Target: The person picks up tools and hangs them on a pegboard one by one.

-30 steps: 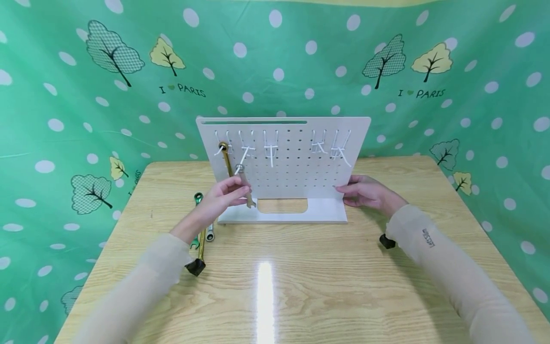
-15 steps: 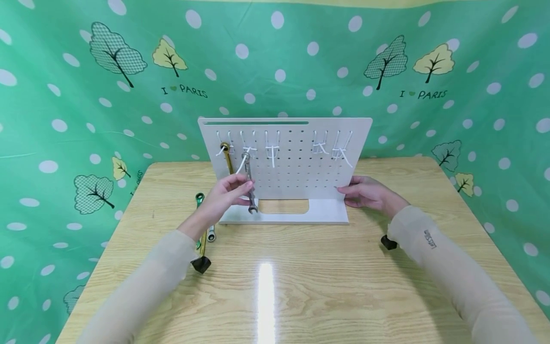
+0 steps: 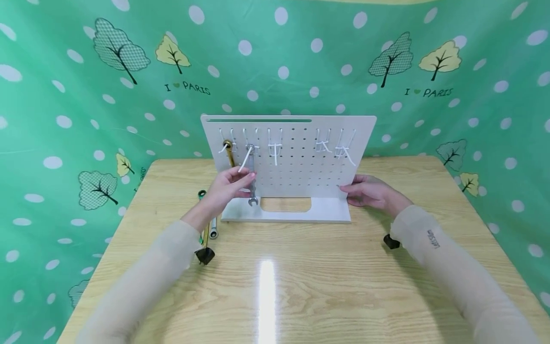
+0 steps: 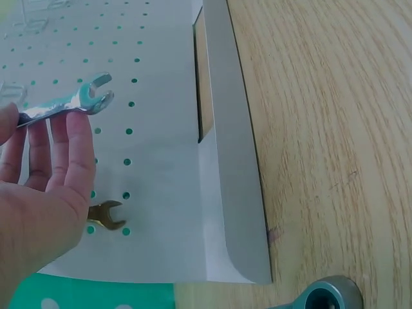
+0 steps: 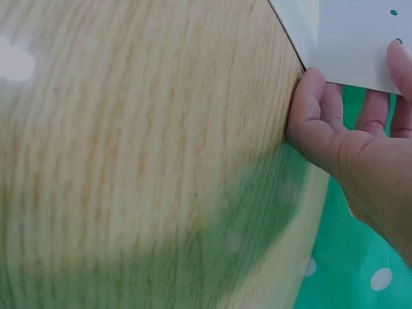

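My left hand pinches a silver combination wrench between thumb and fingers; its open-ended jaw points down. The wrench's upper end is at the second white hook, seemingly hung on it. In the left wrist view the wrench's open end sticks out past the fingers. Beside it, a gold wrench hangs from the leftmost hook, its lower part hidden by my left hand. At the far side, my right hand grips the right edge of the white pegboard, thumb in front, fingers behind.
More white hooks stick out of the board towards the right. Left of its base lie a green wrench, a silver ratchet wrench and a gold-coloured bar, partly under my left arm. A green curtain hangs behind the wooden table.
My left hand has raised the silver wrench and pushed it towards the board, its top end going from the hook's tip back along the hook. My right hand stays on the board's edge.
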`<control>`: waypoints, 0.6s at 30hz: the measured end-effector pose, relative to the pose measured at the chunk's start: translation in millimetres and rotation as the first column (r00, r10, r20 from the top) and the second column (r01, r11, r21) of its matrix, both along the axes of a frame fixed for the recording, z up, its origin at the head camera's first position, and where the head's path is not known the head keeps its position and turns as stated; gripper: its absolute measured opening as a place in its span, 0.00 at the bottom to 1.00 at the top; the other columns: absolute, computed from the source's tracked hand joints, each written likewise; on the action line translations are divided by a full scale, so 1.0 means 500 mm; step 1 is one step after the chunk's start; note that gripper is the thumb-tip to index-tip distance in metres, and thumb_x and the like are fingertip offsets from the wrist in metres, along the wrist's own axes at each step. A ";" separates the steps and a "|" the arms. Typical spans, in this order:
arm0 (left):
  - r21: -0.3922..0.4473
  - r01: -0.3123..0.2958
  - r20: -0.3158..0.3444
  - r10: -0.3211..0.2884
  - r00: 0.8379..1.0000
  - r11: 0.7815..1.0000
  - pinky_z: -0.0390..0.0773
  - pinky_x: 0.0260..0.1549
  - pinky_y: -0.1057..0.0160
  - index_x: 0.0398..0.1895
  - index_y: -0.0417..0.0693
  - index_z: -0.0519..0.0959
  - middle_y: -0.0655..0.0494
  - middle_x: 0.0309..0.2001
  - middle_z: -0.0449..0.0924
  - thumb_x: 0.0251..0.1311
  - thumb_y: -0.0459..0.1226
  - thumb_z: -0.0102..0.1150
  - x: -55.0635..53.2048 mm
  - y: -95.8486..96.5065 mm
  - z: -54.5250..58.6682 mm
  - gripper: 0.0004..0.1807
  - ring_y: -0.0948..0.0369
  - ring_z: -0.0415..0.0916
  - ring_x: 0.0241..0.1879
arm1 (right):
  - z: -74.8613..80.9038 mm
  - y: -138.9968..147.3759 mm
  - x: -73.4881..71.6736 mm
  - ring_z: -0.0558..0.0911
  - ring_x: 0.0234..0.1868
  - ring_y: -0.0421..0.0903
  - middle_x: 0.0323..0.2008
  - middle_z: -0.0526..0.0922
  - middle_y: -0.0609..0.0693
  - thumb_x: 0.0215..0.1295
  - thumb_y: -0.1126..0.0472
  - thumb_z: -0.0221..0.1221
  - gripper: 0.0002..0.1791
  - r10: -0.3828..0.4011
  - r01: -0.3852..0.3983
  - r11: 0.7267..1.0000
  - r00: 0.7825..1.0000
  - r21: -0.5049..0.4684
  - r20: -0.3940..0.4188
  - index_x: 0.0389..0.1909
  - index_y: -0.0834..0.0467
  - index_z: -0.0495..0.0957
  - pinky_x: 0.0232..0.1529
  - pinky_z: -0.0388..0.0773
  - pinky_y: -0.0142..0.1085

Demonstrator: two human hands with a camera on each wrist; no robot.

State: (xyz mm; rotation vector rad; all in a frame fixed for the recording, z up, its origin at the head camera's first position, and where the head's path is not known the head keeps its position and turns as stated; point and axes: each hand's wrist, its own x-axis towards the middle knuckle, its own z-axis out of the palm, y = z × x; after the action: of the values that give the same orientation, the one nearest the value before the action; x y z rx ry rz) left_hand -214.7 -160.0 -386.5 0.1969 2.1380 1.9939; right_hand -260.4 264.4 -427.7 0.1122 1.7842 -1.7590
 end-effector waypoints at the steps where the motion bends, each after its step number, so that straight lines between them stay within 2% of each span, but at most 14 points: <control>1: -0.001 0.001 0.004 -0.001 1.000 1.000 0.86 0.47 0.53 0.49 0.42 0.78 0.44 0.50 0.79 0.72 0.40 0.61 -0.001 0.000 0.002 0.11 0.55 0.80 0.46 | 0.000 0.000 0.000 0.80 0.53 0.50 0.50 0.85 0.45 0.69 0.65 0.64 0.15 -0.005 0.005 1.000 1.000 -0.003 0.002 0.54 0.51 0.78 0.58 0.77 0.46; 11: -0.018 -0.017 0.047 0.018 0.999 1.000 0.81 0.56 0.54 0.59 0.36 0.74 0.44 0.57 0.78 0.73 0.39 0.58 -0.006 0.004 0.003 0.18 0.54 0.78 0.54 | 0.005 0.008 0.007 0.80 0.54 0.50 0.50 0.85 0.47 0.71 0.65 0.62 0.17 0.005 -0.005 1.000 1.000 -0.010 0.000 0.58 0.55 0.74 0.59 0.77 0.46; 18: -0.038 -0.013 0.066 0.016 0.998 0.999 0.79 0.59 0.52 0.64 0.37 0.71 0.44 0.60 0.76 0.73 0.39 0.58 -0.009 0.007 -0.002 0.22 0.52 0.76 0.58 | 0.000 0.007 0.003 0.79 0.54 0.52 0.51 0.83 0.49 0.70 0.65 0.63 0.19 -0.013 0.013 1.000 1.000 -0.014 -0.001 0.59 0.56 0.73 0.60 0.77 0.47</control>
State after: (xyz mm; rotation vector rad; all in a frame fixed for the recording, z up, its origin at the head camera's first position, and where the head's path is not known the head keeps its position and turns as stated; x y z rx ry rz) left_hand -219.2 -156.5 -387.4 0.1077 2.1393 1.9385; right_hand -258.8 267.8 -427.6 0.1169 1.7753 -1.7805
